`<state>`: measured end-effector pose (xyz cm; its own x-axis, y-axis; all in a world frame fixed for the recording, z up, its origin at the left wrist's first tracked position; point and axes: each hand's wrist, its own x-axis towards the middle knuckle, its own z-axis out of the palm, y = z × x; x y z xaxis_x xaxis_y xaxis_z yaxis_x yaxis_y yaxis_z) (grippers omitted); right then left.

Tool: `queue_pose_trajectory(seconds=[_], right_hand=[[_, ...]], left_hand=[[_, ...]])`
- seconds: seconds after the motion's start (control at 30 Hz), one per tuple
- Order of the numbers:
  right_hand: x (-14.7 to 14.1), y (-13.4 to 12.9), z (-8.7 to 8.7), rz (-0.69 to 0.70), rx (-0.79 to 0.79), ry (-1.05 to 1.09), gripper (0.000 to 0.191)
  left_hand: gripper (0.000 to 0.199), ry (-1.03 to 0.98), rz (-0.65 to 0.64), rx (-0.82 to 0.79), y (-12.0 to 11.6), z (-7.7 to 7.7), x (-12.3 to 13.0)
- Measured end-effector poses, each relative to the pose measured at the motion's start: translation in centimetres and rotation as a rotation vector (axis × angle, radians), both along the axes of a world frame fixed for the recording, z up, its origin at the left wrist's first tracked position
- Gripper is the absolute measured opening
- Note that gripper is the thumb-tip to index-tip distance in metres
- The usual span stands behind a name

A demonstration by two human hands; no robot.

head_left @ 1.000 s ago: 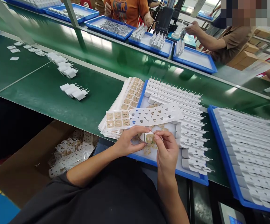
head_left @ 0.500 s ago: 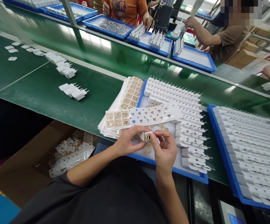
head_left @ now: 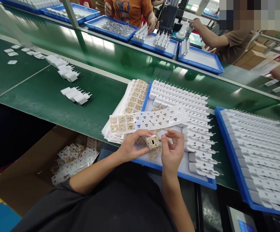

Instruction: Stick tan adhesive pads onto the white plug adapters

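My left hand (head_left: 134, 145) grips a white charger plug (head_left: 149, 141) between thumb and fingers. The charger's end face shows a tan adhesive piece (head_left: 156, 140) around a dark port slot. Just to the right, my right hand (head_left: 173, 146) is apart from the charger, its thumb and index fingertips brought together; whatever they may pinch is too small to make out. Behind both hands lies a sticker strip (head_left: 154, 120), with tan pieces at its left end and cut-out holes along the rest. It rests across a stack of sticker sheets (head_left: 136, 96) and a blue-rimmed tray (head_left: 154, 165).
Rows of white chargers (head_left: 185, 109) fill the tray's right side. Another full blue tray (head_left: 234, 161) stands farther right. Loose chargers (head_left: 75, 95) lie on the green bench (head_left: 101, 96) at left. A cardboard box (head_left: 28, 180) holds used strips. Co-workers sit across the bench.
My right hand has drawn back to the right, off the charger. The charger in my left hand has turned, so its tan-covered end now faces me.
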<state>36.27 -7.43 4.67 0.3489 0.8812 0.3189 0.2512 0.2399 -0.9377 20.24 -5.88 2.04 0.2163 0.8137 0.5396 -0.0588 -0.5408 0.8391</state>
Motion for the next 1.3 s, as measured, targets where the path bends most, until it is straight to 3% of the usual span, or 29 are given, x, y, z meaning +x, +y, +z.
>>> queue_pose_trajectory(seconds=[0.1,0.23,0.57,0.9,1.1,1.2,1.3], right_hand=[[0.3,0.1,-0.2,0.219,-0.121,0.277,0.013],[-0.4,-0.2,-0.2,0.379,-0.116,0.389,0.01],[-1.5,-0.7,-0.1,0.312,-0.134,0.426,0.006],[-1.6,-0.6,-0.2,0.296,-0.14,0.537,0.007],[0.4,-0.4,0.2,0.458,-0.126,0.316,0.017],[1.0,-0.3,0.8,0.367,0.027,-0.027,0.013],[1.6,-0.4,1.2,0.265,0.283,-0.407,0.024]], left_hand=[[0.038,0.021,0.053,0.071,0.1,-0.1,0.2],[0.038,0.096,0.131,0.234,0.1,-0.1,0.3],[0.04,0.161,0.197,0.353,0.0,-0.1,0.3],[0.04,0.11,0.188,0.336,0.0,-0.5,0.3],[0.041,0.087,0.147,0.291,0.0,-0.3,0.3],[0.042,0.093,0.13,0.287,-0.1,-0.1,0.3],[0.042,0.094,0.138,0.228,-0.3,0.0,0.3]])
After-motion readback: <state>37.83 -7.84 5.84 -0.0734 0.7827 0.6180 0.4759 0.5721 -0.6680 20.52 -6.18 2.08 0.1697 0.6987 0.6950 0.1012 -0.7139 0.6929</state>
